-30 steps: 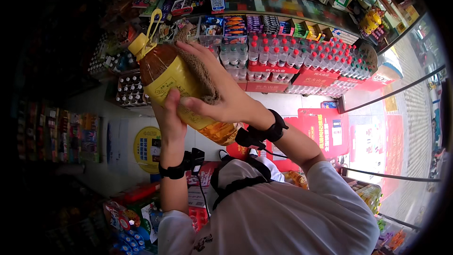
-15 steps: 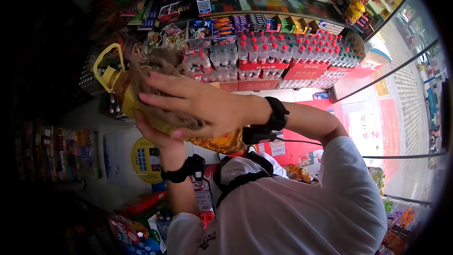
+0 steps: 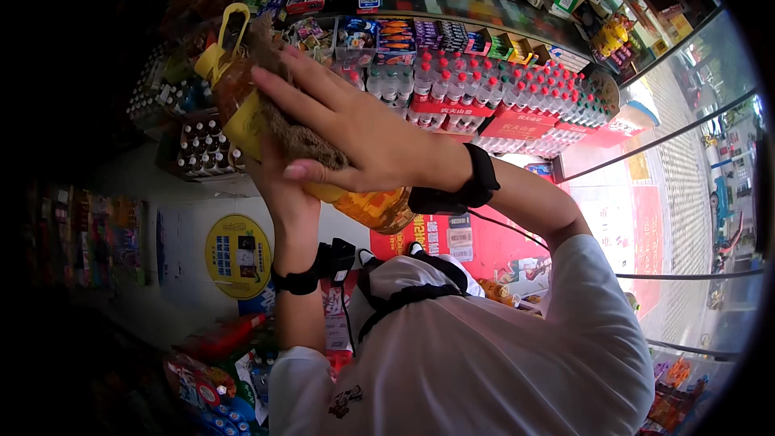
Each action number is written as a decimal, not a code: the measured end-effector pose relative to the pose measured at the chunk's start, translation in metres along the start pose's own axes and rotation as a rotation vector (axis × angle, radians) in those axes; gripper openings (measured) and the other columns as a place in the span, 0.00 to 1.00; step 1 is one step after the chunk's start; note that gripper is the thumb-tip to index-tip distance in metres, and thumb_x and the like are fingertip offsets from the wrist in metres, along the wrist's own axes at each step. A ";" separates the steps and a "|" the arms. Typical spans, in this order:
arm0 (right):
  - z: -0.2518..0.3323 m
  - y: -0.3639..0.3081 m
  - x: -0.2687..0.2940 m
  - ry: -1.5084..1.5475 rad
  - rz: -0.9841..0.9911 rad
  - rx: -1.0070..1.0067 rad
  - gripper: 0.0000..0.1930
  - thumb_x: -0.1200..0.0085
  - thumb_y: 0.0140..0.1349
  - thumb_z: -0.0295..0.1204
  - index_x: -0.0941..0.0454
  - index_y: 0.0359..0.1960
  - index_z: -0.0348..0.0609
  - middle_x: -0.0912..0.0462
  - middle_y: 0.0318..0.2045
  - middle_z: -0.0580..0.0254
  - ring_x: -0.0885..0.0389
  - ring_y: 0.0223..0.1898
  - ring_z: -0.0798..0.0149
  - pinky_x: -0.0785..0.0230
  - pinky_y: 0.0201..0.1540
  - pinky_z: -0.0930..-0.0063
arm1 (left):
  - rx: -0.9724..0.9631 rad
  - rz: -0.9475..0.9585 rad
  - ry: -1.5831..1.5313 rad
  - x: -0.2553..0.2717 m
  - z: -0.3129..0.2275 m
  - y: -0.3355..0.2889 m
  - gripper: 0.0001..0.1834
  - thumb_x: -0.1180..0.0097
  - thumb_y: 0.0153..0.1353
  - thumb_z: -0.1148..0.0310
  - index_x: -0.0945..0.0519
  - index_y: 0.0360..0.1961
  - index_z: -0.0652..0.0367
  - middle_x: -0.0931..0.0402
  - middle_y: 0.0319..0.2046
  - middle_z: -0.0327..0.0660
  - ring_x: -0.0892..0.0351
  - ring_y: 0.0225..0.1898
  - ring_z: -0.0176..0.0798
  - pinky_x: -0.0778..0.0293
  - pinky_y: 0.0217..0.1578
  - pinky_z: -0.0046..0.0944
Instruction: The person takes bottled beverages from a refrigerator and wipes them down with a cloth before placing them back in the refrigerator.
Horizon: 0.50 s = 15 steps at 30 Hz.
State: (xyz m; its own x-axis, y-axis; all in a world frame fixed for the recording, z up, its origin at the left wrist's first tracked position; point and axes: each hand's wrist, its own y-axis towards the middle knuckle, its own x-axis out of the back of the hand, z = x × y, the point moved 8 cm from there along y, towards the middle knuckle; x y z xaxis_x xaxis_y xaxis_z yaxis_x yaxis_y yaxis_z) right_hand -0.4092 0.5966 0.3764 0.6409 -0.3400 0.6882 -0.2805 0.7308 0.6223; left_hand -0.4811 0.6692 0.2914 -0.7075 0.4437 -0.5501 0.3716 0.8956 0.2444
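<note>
A large bottle of golden cooking oil (image 3: 242, 113) with a yellow cap and loop handle is held up at about ten o'clock in the head view, tilted so its cap points toward eleven o'clock and its base toward the middle. The left hand (image 3: 278, 186) is clamped around the bottle from below, fingers mostly hidden behind it. The right hand (image 3: 363, 141) lies spread flat over a brown cloth (image 3: 295, 133), pressing it against the bottle's side, fingers pointing toward nine o'clock. The bottle looks full, so it should be heavy, and its smooth plastic wall may be slick if oily; the loop handle by the cap or a grip under the base seems the surest hold. Behind, at twelve to two o'clock, stand rows of red-capped water bottles (image 3: 500, 89) below a desk (image 3: 484, 12) with small packaged goods.
</note>
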 end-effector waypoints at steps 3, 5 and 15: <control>0.021 -0.010 -0.020 -0.225 0.110 0.119 0.39 0.47 0.57 0.48 0.44 0.64 0.36 0.47 0.66 0.44 0.51 0.68 0.42 0.53 0.66 0.48 | 0.067 -0.037 -0.021 0.020 0.005 0.003 0.28 0.57 0.66 0.51 0.37 0.60 0.58 0.34 0.56 0.43 0.31 0.55 0.40 0.32 0.53 0.42; 0.024 -0.044 -0.045 -0.331 0.281 0.080 0.37 0.46 0.55 0.48 0.40 0.62 0.38 0.47 0.67 0.47 0.51 0.69 0.46 0.56 0.68 0.49 | 0.155 -0.086 0.000 0.023 0.001 0.000 0.26 0.51 0.64 0.51 0.32 0.54 0.61 0.27 0.47 0.41 0.25 0.46 0.36 0.27 0.46 0.37; 0.048 -0.019 -0.079 -0.547 0.185 -0.036 0.32 0.49 0.57 0.45 0.36 0.61 0.41 0.44 0.67 0.52 0.48 0.69 0.52 0.53 0.67 0.55 | 0.176 -0.092 -0.164 0.046 -0.016 0.020 0.27 0.50 0.63 0.49 0.30 0.52 0.61 0.26 0.45 0.43 0.23 0.42 0.36 0.27 0.42 0.36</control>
State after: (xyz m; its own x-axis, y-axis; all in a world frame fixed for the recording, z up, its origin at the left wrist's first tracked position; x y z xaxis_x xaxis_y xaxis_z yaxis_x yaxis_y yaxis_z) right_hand -0.4893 0.5809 0.3282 0.1178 -0.4543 0.8830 -0.3218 0.8238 0.4667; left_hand -0.5154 0.7078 0.2835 -0.6415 0.3364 -0.6894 0.4190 0.9065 0.0524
